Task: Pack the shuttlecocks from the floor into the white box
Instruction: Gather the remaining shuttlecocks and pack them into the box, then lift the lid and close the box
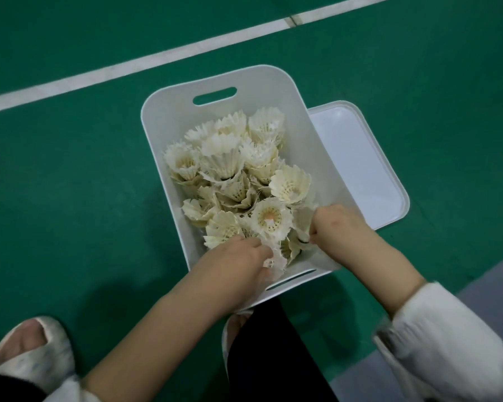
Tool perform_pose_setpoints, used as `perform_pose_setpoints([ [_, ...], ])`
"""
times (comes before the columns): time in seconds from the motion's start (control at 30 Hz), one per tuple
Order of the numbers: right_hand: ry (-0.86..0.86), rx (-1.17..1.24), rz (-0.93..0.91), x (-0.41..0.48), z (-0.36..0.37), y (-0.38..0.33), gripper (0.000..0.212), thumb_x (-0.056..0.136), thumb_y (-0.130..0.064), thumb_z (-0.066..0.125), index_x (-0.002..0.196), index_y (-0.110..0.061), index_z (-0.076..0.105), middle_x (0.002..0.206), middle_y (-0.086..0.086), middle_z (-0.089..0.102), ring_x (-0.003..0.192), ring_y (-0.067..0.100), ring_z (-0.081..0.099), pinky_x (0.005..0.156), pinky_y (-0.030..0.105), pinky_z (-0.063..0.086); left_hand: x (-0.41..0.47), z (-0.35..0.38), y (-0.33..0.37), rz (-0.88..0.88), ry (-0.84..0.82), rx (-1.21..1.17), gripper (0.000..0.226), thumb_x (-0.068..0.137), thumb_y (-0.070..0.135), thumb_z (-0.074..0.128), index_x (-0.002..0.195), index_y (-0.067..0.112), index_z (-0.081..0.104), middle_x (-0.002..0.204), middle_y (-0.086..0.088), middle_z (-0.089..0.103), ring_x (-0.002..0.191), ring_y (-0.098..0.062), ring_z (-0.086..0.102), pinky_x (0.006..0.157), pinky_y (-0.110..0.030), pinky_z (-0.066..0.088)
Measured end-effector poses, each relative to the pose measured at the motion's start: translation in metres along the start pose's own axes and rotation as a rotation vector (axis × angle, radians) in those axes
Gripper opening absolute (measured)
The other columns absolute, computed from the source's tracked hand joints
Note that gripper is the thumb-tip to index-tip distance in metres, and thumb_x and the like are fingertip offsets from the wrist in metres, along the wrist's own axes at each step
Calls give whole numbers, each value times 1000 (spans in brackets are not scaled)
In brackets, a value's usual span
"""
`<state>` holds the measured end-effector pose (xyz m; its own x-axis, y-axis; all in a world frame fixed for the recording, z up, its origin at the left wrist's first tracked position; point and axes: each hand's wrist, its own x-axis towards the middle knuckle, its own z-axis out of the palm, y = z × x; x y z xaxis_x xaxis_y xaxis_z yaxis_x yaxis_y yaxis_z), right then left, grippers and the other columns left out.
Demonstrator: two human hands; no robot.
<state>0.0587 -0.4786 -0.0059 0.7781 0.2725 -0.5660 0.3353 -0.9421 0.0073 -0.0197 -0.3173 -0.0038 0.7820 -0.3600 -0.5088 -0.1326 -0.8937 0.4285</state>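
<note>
Shuttlecocks (230,169) piled in the white box (169,117), heap reaching both side walls. My left hand (238,259) is at the box's near edge, fingers curled, pinching the near-edge shuttlecock (275,261) by its feathers. My right hand (334,224) is at the near right corner, fingers curled on the corner shuttlecock (298,242). Lid (360,158) lies on the floor (70,169) by the box's right wall.
</note>
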Motion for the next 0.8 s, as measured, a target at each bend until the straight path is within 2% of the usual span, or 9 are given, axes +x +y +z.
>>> perform_pose_setpoints([
  [0.07, -43, -37, -40, 8, 7, -1, 19, 88, -2, 48, 100, -3, 63, 105, 14, 63, 98, 29, 60, 70, 26, 39, -7, -8, 1, -4, 101, -9, 32, 96, 35, 35, 125, 26, 47, 123, 6, 51, 113, -16, 46, 91, -32, 40],
  [0.2, -62, -50, -93, 19, 11, 4, 17, 87, -1, 47, 97, -2, 60, 106, 17, 63, 98, 30, 60, 68, 27, 38, -11, -24, -1, -25, 236, -69, 29, 97, 38, 33, 118, 29, 51, 113, 12, 56, 102, -9, 51, 84, -29, 46],
  [0.3, -124, 23, -113, 11, 2, 5, 28, 89, -11, 50, 117, -8, 55, 118, 13, 60, 106, 28, 57, 83, 30, 46, -3, -35, -1, -18, 228, -52, 28, 96, 37, 35, 115, 28, 55, 109, 11, 58, 98, -9, 54, 83, -33, 48],
  [0.37, -84, 131, -134, -7, -14, 7, 34, 90, -20, 52, 123, -15, 53, 123, 7, 56, 111, 25, 54, 91, 30, 43, 7, -47, 2, 10, 231, -43, 27, 96, 35, 36, 113, 27, 57, 106, 10, 60, 95, -10, 55, 81, -33, 49],
  [0.47, 212, 420, -118, -37, -48, 26, 26, 90, -29, 53, 114, -24, 60, 111, -4, 62, 97, 15, 59, 86, 29, 44, 32, -69, 11, 82, 325, -1, 26, 95, 34, 38, 109, 25, 58, 102, 8, 59, 93, -11, 53, 80, -35, 49],
  [0.6, 660, 757, 133, -30, -49, 73, 13, 89, -21, 54, 95, -23, 65, 89, -10, 65, 76, 12, 58, 72, 28, 46, 84, -88, 34, 199, 563, 16, 26, 95, 30, 41, 112, 19, 58, 112, 3, 57, 107, -17, 46, 93, -35, 40],
  [0.67, 615, 739, 230, -2, -18, 93, 17, 89, -19, 52, 103, -19, 63, 100, -1, 64, 81, 15, 57, 75, 28, 44, 110, -85, 41, 226, 524, 127, 32, 95, 35, 41, 118, 19, 57, 124, 0, 54, 122, -20, 39, 108, -38, 25],
  [0.73, 474, 691, 224, 28, 20, 99, 28, 91, -20, 51, 118, -16, 56, 118, 7, 56, 101, 21, 56, 86, 28, 40, 127, -77, 43, 211, 425, 217, 39, 95, 42, 36, 116, 21, 60, 128, 1, 52, 131, -19, 30, 113, -39, 8],
  [0.8, 345, 638, 152, 52, 50, 94, 45, 93, -26, 49, 135, -14, 41, 142, 8, 38, 130, 25, 37, 105, 31, 30, 131, -70, 40, 209, 418, 267, 43, 94, 42, 33, 105, 18, 67, 116, 0, 61, 124, -20, 37, 113, -39, 10],
])
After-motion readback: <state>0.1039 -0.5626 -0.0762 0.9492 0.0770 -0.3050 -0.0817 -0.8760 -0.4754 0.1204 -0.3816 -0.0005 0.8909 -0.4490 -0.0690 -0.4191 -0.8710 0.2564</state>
